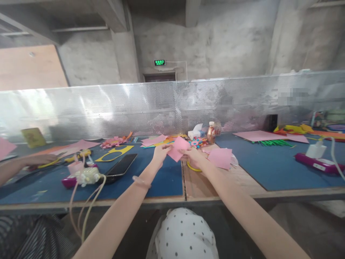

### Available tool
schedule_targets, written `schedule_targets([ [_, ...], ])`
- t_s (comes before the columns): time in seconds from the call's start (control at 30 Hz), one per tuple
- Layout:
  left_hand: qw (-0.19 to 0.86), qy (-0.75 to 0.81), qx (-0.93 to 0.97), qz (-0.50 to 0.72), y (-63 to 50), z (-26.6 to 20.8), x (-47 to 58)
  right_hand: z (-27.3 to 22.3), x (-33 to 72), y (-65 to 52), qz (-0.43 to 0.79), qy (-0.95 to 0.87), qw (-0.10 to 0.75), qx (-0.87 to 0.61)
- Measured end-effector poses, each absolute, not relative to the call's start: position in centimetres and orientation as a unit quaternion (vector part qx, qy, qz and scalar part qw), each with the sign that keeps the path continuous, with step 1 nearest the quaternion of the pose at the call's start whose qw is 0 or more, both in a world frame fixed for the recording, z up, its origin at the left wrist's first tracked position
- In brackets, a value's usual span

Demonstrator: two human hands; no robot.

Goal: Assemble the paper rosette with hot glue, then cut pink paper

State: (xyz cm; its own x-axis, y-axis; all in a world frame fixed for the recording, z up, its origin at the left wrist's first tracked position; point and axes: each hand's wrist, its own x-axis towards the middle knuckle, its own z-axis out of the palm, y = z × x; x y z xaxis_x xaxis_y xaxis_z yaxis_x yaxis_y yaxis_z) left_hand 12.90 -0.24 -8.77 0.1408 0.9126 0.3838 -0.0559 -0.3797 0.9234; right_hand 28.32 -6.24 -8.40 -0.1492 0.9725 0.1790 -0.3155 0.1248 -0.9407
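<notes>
A square of pink paper (178, 148) is held up above the table between my two hands, one corner pointing upward. My left hand (161, 154) pinches its left corner. At the right corner, my right hand (193, 157) is closed on the same paper. Below my right hand lies a yellow ring-shaped item (193, 167), partly covered by the hand. Another pink paper piece (220, 158) rests just right of it on the bare wood. Behind my hands is a multicoloured paper flower (197, 142).
Left are a black phone (122, 166), a yellow sheet with round cutouts (114, 153), a pink paper flower (114, 142) and a power strip with cables (81, 176). A co-worker's hand (44, 159) is far left. Behind stand tissues (196, 133) and a bottle (211, 133); another power strip (318, 162) lies right.
</notes>
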Motion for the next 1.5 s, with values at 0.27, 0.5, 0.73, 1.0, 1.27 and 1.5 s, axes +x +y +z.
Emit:
schedule_targets([
  [0.27,0.445,0.357,0.609,0.551,-0.1,-8.7,12.8,-8.3,28.7,-6.3,0.598,-0.498,0.538,-0.324],
  [0.5,0.455,0.349,0.611,0.545,-0.5,-8.5,12.9,-8.6,28.9,-6.1,0.592,-0.493,0.550,-0.322],
  [0.73,0.442,0.340,0.627,0.544,0.2,-8.9,12.7,-8.9,29.5,-5.9,0.591,-0.507,0.544,-0.314],
  [1.0,0.429,0.352,0.640,0.530,-0.6,-8.6,12.9,-9.1,30.8,-5.5,0.575,-0.510,0.545,-0.335],
  [1.27,0.411,0.354,0.665,0.512,-1.2,-8.3,12.8,-9.5,31.2,-5.6,0.586,-0.507,0.535,-0.337],
  [1.5,0.409,0.359,0.676,0.497,-1.0,-8.5,12.8,-9.4,31.4,-5.4,0.585,-0.504,0.539,-0.337],
])
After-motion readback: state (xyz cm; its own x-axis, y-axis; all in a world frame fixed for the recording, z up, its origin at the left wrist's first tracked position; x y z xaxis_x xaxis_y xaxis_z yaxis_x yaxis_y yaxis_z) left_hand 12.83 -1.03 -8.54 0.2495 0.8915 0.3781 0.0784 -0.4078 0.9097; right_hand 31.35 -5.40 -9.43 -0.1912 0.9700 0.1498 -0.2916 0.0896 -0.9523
